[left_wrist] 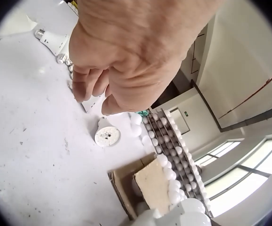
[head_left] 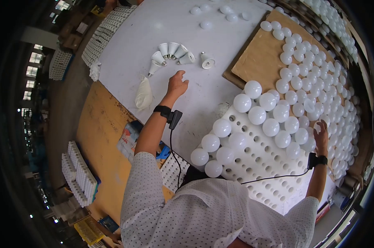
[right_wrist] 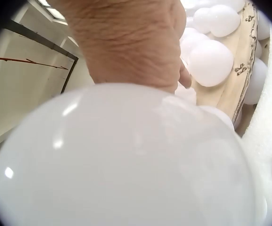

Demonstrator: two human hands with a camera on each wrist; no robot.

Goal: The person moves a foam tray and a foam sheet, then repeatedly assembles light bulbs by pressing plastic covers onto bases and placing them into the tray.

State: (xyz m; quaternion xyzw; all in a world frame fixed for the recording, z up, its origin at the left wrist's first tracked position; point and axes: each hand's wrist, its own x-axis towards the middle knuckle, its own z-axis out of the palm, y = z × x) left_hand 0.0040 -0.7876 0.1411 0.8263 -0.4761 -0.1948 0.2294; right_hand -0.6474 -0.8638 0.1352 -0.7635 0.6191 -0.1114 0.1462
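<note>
My left hand (head_left: 178,86) hangs over the white table with loosely bent fingers, just short of a fan of white bulb bases (head_left: 172,50). The left wrist view shows nothing between its thumb and fingers; one bulb base (left_wrist: 107,134) stands beyond them, its open round end facing up. My right hand (head_left: 320,138) reaches in among white bulb globes (head_left: 291,125) at the right, its fingertips right at one of them. A large globe (right_wrist: 126,155) fills the front of the right wrist view and hides most of that hand's fingers, so I cannot tell whether they hold anything.
A white foam tray (head_left: 257,161) with rows of holes lies before my body, globes along its far side. Cardboard (head_left: 253,62) carries many more globes. A white cloth-like bag (head_left: 144,94) lies left of my left hand. Cables run from both wrist cameras.
</note>
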